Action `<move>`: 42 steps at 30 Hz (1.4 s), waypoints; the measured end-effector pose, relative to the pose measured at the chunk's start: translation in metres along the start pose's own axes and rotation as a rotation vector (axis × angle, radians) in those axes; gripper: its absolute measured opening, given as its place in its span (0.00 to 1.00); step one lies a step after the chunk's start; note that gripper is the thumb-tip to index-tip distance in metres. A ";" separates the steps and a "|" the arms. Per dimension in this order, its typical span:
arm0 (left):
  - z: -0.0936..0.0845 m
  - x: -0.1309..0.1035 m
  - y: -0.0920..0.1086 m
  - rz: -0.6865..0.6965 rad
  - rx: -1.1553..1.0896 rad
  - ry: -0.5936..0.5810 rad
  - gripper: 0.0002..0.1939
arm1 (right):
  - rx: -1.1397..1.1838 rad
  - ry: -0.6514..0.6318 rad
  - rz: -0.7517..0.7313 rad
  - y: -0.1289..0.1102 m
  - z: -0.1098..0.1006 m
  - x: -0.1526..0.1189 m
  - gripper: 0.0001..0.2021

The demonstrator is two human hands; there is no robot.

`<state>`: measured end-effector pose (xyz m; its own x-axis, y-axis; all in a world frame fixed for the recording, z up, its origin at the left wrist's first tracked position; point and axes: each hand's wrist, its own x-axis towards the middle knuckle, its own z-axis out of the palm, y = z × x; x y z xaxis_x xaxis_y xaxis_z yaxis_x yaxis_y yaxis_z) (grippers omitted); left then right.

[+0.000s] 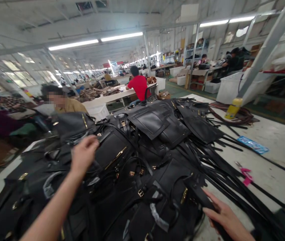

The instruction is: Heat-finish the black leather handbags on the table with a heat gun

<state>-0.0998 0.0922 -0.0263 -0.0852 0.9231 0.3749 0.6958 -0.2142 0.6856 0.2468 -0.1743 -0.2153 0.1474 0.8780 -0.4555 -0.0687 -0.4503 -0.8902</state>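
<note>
A heap of black leather bag pieces (145, 154) with gold zips and buckles lies spread in front of me. Over its left part, my left hand (85, 151) is raised with the fingers curled together, close to a small gold buckle; what is in the fingers, if anything, is hidden. At the lower right, my right hand (222, 212) grips a wide black leather strap (199, 192) between thumb and fingers. Next to the strap lies a black piece with a gold zip (184, 195) and a handle wrapped in clear plastic (159, 217).
Long thin black straps (232, 187) trail over the pale table (278, 134) at right. A pink-handled tool (246, 175), a blue packet (253, 144) and a yellow-based post (234, 107) stand out there. A person in yellow (69, 104) and one in red (138, 87) sit beyond.
</note>
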 end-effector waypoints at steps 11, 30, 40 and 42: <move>0.195 -0.247 -0.040 0.267 0.546 -0.468 0.26 | -0.139 0.066 -0.081 -0.020 -0.008 0.075 0.33; 0.204 -0.243 -0.055 0.318 0.712 -0.637 0.28 | -0.129 -0.115 -0.082 -0.077 -0.015 0.163 0.25; 0.196 -0.248 -0.073 0.357 0.731 -0.718 0.29 | -0.076 0.068 -0.099 -0.074 -0.041 0.182 0.28; 0.188 -0.246 -0.074 0.385 0.719 -0.736 0.30 | -0.053 0.111 -0.102 -0.069 -0.065 0.169 0.29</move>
<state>0.0038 -0.0594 -0.2869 0.5070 0.8502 -0.1417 0.8580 -0.5135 -0.0112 0.3407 -0.0054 -0.2303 0.2589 0.8975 -0.3570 0.0042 -0.3707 -0.9288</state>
